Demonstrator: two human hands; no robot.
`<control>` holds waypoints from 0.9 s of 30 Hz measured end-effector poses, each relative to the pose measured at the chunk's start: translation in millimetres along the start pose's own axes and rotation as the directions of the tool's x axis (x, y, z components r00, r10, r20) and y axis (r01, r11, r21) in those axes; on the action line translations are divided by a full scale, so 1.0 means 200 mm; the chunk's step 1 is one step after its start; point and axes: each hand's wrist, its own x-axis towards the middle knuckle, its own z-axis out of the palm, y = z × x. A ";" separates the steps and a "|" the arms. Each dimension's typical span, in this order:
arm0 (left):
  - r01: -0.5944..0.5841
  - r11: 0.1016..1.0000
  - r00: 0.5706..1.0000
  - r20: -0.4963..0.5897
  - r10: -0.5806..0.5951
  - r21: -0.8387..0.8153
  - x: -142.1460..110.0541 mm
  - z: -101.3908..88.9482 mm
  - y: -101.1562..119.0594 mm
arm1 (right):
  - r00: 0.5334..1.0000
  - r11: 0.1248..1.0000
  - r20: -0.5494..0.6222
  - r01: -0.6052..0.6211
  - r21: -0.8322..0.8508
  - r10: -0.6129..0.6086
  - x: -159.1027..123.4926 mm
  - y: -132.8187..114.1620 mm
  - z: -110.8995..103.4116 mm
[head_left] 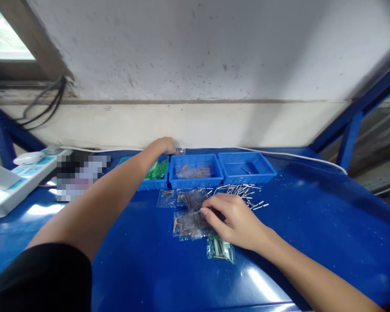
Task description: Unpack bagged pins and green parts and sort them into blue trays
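My left hand point(165, 145) reaches far forward, behind the blue bins, its fingers curled down. A small clear plastic bag point(181, 151) shows at its fingertips; the grip is partly hidden. My right hand point(232, 216) is closed, thumb and forefinger pinching the edge of a clear plastic bag point(196, 219) over a pile of similar bags. Brass-coloured screws point(180, 227) show inside the pile. Under my right wrist lies a greenish bag point(219, 249) with silvery pins and a pale piece. Loose silvery pins point(247, 190) are scattered just beyond my right hand.
Along the back stand a bin with green bags point(157, 170), a middle blue bin point(195, 184) with clear bags of screws and a right blue bin point(249, 178) holding a thin pin. A power strip point(22, 171) lies left; a white cable point(299, 155) runs behind the bins.
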 end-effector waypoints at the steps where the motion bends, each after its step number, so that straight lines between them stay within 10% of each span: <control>1: 0.004 1.000 1.000 0.028 -0.004 0.006 -0.01 -0.05 0.03 | 1.000 1.000 -0.004 0.000 -0.002 0.000 0.00 0.00 0.00; 8: -0.034 0.998 0.998 -0.055 0.037 0.049 -0.41 -0.44 0.31 | 0.999 1.000 -0.040 -0.020 -0.011 0.019 0.01 0.04 -0.03; 14: -0.245 0.967 0.952 -0.174 0.253 0.066 -0.88 -0.31 0.41 | 0.975 0.989 -0.166 -0.148 -0.003 0.145 0.01 0.07 -0.07; 27: -0.194 0.948 0.979 -0.111 0.171 -0.252 -0.93 -0.25 0.42 | 0.973 0.967 -0.159 -0.132 0.217 0.169 0.01 -0.07 0.06</control>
